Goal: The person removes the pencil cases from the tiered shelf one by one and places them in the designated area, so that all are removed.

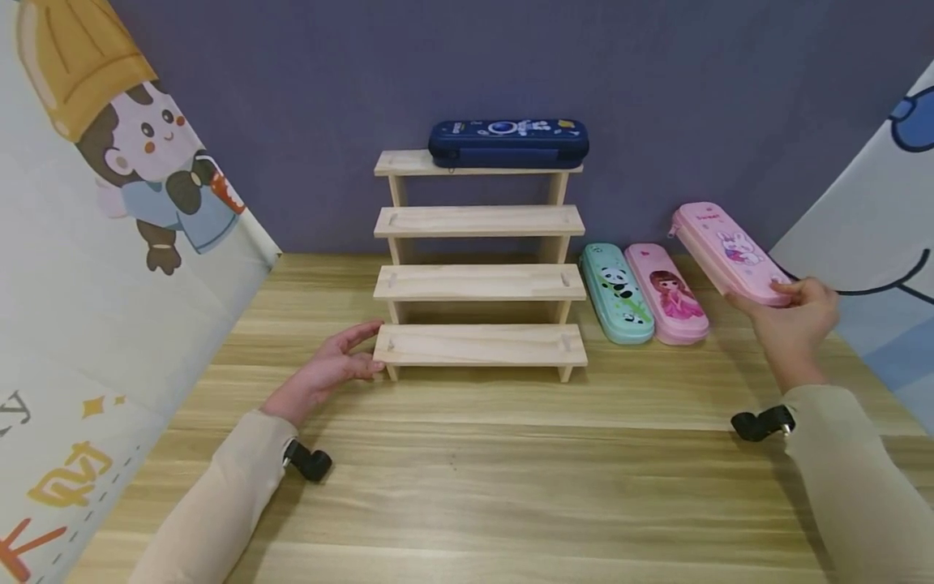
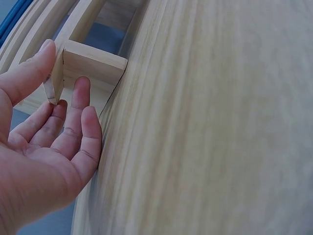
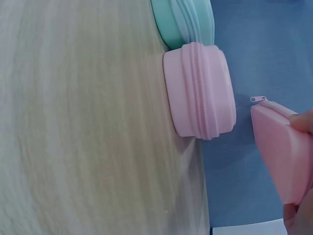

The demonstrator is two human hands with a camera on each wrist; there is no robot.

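Note:
My right hand grips the near end of a pink rabbit pencil case and holds it tilted above the table at the right; the same pink rabbit pencil case shows in the right wrist view. My left hand rests open against the left end of the bottom step of a wooden four-step rack, thumb and fingers touching the wood. A dark blue pencil case lies on the top step. A green panda case and a pink doll case lie side by side right of the rack.
The wooden table stretches wide in front of the rack. Cartoon-printed cloth panels close off the left and right sides, and a purple wall stands behind.

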